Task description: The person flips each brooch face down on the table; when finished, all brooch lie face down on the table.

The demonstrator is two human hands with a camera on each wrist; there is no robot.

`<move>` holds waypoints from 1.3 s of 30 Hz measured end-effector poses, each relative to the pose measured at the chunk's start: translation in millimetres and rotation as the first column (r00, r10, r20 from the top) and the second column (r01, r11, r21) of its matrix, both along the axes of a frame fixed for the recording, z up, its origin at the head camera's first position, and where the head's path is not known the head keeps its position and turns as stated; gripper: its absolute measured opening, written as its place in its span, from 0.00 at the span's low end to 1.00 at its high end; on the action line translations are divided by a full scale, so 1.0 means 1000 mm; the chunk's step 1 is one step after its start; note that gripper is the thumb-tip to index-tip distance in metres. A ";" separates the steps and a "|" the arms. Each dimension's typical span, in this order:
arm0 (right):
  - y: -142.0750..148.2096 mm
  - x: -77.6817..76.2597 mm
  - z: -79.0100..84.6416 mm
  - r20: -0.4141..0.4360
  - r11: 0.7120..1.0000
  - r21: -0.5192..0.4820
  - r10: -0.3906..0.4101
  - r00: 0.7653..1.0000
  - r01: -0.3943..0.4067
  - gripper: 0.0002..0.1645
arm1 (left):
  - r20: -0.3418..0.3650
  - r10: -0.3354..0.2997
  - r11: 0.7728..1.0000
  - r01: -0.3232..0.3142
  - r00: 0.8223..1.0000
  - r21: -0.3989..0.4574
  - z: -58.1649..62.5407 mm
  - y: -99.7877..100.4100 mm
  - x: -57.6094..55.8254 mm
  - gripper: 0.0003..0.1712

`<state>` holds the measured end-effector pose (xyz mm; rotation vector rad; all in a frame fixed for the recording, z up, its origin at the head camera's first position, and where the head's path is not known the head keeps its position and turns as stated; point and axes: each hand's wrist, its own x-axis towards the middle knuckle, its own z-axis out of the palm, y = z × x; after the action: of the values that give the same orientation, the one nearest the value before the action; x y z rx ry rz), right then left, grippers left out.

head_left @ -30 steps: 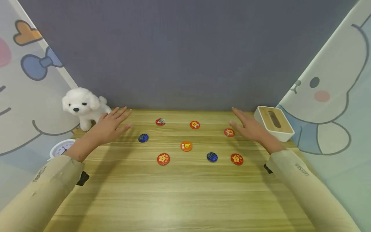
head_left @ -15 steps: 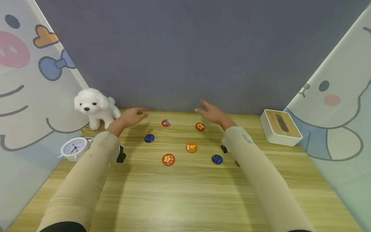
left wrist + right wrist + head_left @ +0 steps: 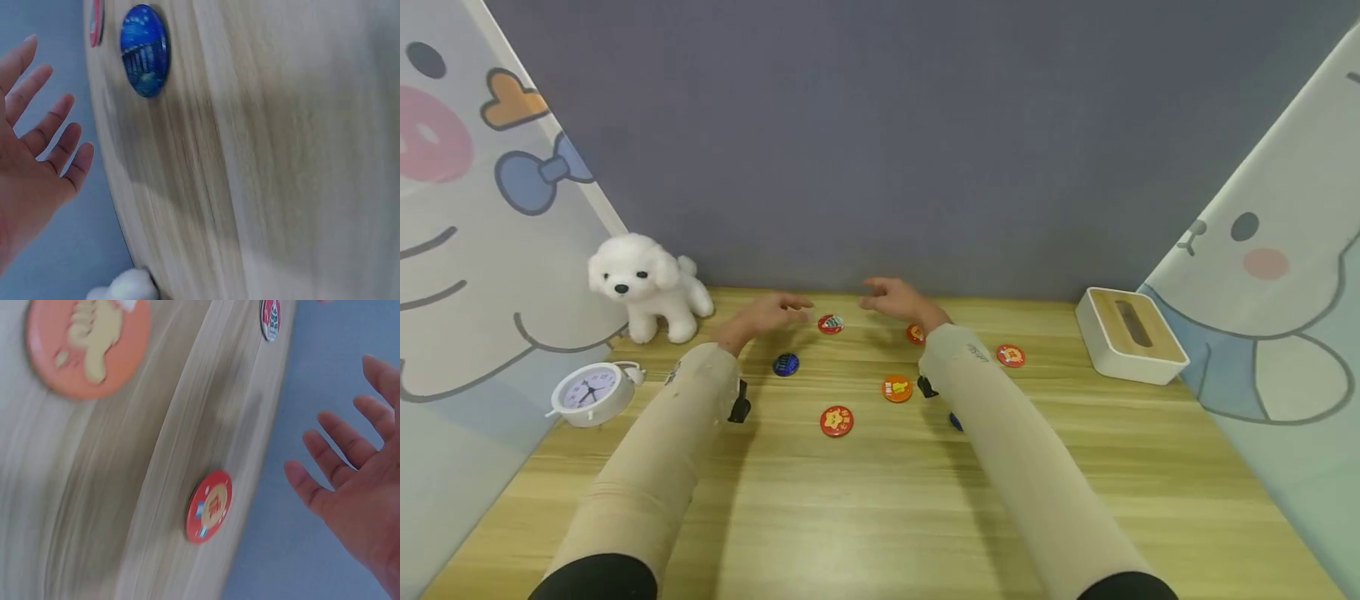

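Panelling (image 3: 880,142) in dull grey-blue backs the wood-grain bench (image 3: 850,517), whose near edge runs out of view. The left sleeve (image 3: 647,467) and right sleeve (image 3: 1022,450), both beige, lie over it. A white tissue box (image 3: 1101,342) stands at the far right; a plush dog (image 3: 655,287) stands at the left, with a round clock (image 3: 597,394) in front, probably set aside to leave the middle to the badges. The left hand (image 3: 771,312) and right hand (image 3: 895,298) hang above the bench's far part, holding nothing, fingers slack and spread, one on either side of the tree-print badge (image 3: 831,324); neither appears to touch it. Smallest, the badges lie flat and apart, picture side up, perhaps so each design shows: a blue badge (image 3: 786,365) near the left wrist, an orange badge (image 3: 897,388) and star badge (image 3: 837,421) nearer the person, a red badge (image 3: 1011,356) beyond the right sleeve. The right wrist partly covers another red one in the head view, and the sleeve hides most of a second blue badge (image 3: 955,422); whatever lies wholly beneath that forearm cannot be told. Small lettering is unreadable.
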<state>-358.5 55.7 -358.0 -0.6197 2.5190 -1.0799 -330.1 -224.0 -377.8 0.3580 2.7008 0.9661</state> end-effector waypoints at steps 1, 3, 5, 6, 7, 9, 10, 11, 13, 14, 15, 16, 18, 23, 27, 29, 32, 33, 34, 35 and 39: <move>-0.003 0.000 -0.001 0.005 1.000 -0.004 0.006 1.000 -0.005 0.36 | 0.000 -0.005 1.000 0.005 1.000 -0.005 -0.001 0.002 -0.002 0.30; -0.008 -0.002 -0.003 0.017 1.000 -0.005 0.010 1.000 -0.010 0.35 | 0.002 -0.017 1.000 0.017 1.000 -0.007 -0.002 0.007 -0.006 0.30; -0.013 -0.003 -0.007 0.042 1.000 -0.015 0.010 0.999 -0.009 0.34 | 0.007 -0.023 1.000 0.023 1.000 0.001 -0.006 0.010 -0.010 0.30; -0.015 -0.004 -0.009 0.050 1.000 -0.017 0.012 0.999 -0.011 0.33 | 0.010 -0.026 1.000 0.026 1.000 0.005 -0.009 0.012 -0.012 0.30; -0.018 -0.004 -0.012 0.057 1.000 -0.017 0.014 0.998 -0.013 0.33 | 0.011 -0.032 0.999 0.031 0.999 0.004 -0.011 0.013 -0.014 0.30; -0.023 -0.005 -0.018 0.066 1.000 -0.006 0.016 0.998 -0.016 0.31 | 0.007 -0.044 0.999 0.044 0.999 -0.006 -0.016 0.015 -0.016 0.30; -0.025 -0.005 -0.021 0.068 1.000 0.000 0.018 0.998 -0.018 0.31 | 0.001 -0.053 0.998 0.053 0.999 -0.019 -0.018 0.016 -0.017 0.30; -0.027 -0.005 -0.024 0.069 1.000 0.008 0.021 0.997 -0.021 0.30 | -0.006 -0.061 0.998 0.061 0.998 -0.029 -0.020 0.016 -0.018 0.30; -0.031 -0.007 -0.031 0.071 0.999 0.024 0.021 0.997 -0.022 0.31 | -0.015 -0.068 0.997 0.067 0.998 -0.047 -0.024 0.016 -0.018 0.30; -0.033 -0.007 -0.034 0.075 0.999 0.028 0.019 0.997 -0.022 0.31 | -0.016 -0.068 0.996 0.067 0.998 -0.052 -0.026 0.015 -0.019 0.29; -0.034 -0.007 -0.037 0.078 0.999 0.027 0.017 0.997 -0.020 0.31 | -0.017 -0.066 0.996 0.065 0.998 -0.059 -0.027 0.015 -0.019 0.29; -0.036 -0.007 -0.039 0.083 1.000 0.022 0.016 0.996 -0.017 0.31 | -0.017 -0.068 0.996 0.066 0.998 -0.067 -0.028 0.014 -0.019 0.29; -0.038 -0.008 -0.043 0.087 1.000 0.015 0.010 0.996 -0.011 0.32 | -0.007 -0.057 0.996 0.056 0.998 -0.072 -0.030 0.013 -0.020 0.30; -0.041 -0.007 -0.047 0.060 0.999 0.031 -0.026 0.998 0.024 0.33 | -0.013 -0.048 0.995 0.047 0.999 -0.090 -0.033 0.012 -0.022 0.29; -0.046 -0.008 -0.050 0.011 0.994 0.095 -0.053 0.999 0.051 0.31 | -0.044 -0.059 0.992 0.053 0.997 -0.116 -0.032 0.013 -0.023 0.27; -0.049 -0.009 -0.050 -0.004 0.991 0.122 -0.053 0.999 0.053 0.31 | -0.062 -0.062 0.990 0.053 0.996 -0.131 -0.032 0.013 -0.024 0.27; -0.055 -0.009 -0.051 -0.013 0.987 0.147 -0.059 0.998 0.060 0.31 | -0.081 -0.064 0.987 0.051 0.995 -0.151 -0.032 0.012 -0.025 0.26; -0.057 -0.009 -0.051 -0.016 0.986 0.151 -0.064 0.998 0.066 0.31 | -0.083 -0.063 0.987 0.050 0.995 -0.155 -0.033 0.012 -0.026 0.26; -0.058 -0.009 -0.051 -0.021 0.985 0.157 -0.069 0.997 0.071 0.32 | -0.085 -0.064 0.986 0.050 0.994 -0.159 -0.033 0.012 -0.027 0.26; -0.059 -0.010 -0.051 -0.026 0.984 0.163 -0.075 0.997 0.078 0.32 | -0.086 -0.064 0.985 0.049 0.994 -0.164 -0.033 0.012 -0.028 0.26; -0.061 -0.011 -0.050 -0.035 0.980 0.176 -0.088 0.996 0.093 0.31 | -0.096 -0.068 0.983 0.051 0.993 -0.175 -0.033 0.012 -0.033 0.25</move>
<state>-369.6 -5.4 -407.7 -0.4773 2.6523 -0.8681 -363.1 -211.6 -410.9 0.4616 2.8211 0.7089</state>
